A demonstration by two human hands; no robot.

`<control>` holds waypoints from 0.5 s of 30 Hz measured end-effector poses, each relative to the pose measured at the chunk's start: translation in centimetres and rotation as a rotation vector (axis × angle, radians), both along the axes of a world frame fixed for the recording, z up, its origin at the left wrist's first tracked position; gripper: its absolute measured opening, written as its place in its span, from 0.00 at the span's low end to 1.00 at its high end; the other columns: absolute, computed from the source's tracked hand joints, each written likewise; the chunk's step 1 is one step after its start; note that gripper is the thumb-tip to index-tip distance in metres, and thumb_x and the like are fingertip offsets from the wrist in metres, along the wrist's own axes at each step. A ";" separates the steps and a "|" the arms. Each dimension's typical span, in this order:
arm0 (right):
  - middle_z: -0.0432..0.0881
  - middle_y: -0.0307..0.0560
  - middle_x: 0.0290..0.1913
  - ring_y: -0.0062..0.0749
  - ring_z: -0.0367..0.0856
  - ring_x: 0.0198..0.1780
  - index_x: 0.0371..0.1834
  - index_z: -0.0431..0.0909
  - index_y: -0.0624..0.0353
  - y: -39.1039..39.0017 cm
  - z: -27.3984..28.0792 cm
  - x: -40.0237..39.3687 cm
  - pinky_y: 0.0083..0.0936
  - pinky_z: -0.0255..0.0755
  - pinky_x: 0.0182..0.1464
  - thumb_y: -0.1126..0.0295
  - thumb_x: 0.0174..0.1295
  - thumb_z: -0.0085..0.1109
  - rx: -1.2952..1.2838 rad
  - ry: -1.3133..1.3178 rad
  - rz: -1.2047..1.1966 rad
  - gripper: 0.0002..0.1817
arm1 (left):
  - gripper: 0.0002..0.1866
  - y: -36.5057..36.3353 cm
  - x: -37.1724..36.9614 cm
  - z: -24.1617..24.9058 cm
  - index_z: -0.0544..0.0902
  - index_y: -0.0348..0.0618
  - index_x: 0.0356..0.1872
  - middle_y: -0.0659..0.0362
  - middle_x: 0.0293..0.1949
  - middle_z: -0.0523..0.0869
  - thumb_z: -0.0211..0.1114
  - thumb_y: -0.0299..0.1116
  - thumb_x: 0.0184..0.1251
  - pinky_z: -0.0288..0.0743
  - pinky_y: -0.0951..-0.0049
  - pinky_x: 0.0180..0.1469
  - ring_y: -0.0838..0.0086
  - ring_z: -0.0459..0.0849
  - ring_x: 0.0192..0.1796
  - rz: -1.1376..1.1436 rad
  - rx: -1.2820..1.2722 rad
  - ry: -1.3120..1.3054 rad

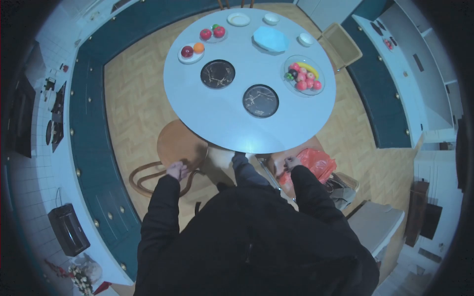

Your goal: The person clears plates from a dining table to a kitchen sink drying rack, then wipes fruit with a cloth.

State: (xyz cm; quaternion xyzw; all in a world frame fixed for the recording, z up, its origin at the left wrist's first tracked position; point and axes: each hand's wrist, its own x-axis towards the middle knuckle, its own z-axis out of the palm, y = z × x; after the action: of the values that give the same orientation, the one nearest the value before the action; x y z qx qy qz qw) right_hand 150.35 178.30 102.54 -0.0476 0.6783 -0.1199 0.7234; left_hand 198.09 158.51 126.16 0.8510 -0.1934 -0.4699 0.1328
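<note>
My left hand (177,170) hangs over the edge of a round brown chair seat (180,143), fingers apart, holding nothing. My right hand (292,163) is beside a red plastic bag (316,164) on another chair; its fingers are curled, and whether they touch the bag is unclear. In front of me stands a round white table (217,121). Two black marbled plates (217,74) (260,100) lie on its near half. A glass bowl (322,74) at the right holds a banana (308,68) and several red fruits (309,83).
Further back are a plate with an orange (198,48) and a red fruit, a plate of apples (218,32), a light blue dish (270,39) and small white bowls (305,39). Another chair (340,45) stands at the back right. Teal cabinets (89,118) line the left.
</note>
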 end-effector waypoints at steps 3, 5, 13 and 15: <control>0.82 0.54 0.25 0.36 0.82 0.20 0.43 0.77 0.58 -5.0 -2.6 -0.5 0.31 0.75 0.18 0.62 0.70 0.49 0.113 0.032 -0.110 0.12 | 0.09 -5.8 -1.3 -4.5 0.75 0.51 0.41 0.52 0.27 0.80 0.56 0.25 0.61 0.63 0.71 0.16 0.70 0.76 0.19 0.068 0.041 0.111; 0.83 0.55 0.28 0.37 0.83 0.19 0.46 0.77 0.59 -9.7 -5.8 -1.5 0.29 0.77 0.18 0.66 0.67 0.49 0.103 0.011 -0.090 0.12 | 0.12 -10.4 -5.1 -4.8 0.74 0.47 0.48 0.47 0.33 0.82 0.59 0.26 0.64 0.77 0.63 0.26 0.61 0.83 0.27 0.078 0.132 0.066; 0.84 0.55 0.31 0.34 0.78 0.18 0.53 0.66 0.48 -20.2 -9.9 -1.0 0.27 0.67 0.15 0.59 0.69 0.51 0.084 -0.011 -0.219 0.14 | 0.17 -17.1 -6.8 -11.6 0.71 0.37 0.57 0.39 0.43 0.81 0.59 0.22 0.68 0.84 0.46 0.42 0.42 0.85 0.41 0.289 0.232 0.318; 0.84 0.55 0.31 0.35 0.78 0.18 0.56 0.64 0.47 -21.7 -9.8 -0.7 0.29 0.68 0.17 0.58 0.69 0.48 0.097 0.003 -0.226 0.15 | 0.22 -19.1 -9.3 -12.0 0.65 0.33 0.64 0.34 0.52 0.76 0.51 0.17 0.69 0.81 0.45 0.50 0.33 0.81 0.49 0.173 0.223 0.374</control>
State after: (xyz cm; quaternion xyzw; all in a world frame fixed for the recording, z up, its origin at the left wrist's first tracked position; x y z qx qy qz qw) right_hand 149.62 156.61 92.73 0.0640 0.6855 -0.1675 0.7057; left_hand 188.83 139.45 114.14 0.7720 -0.0384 -0.6247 0.1112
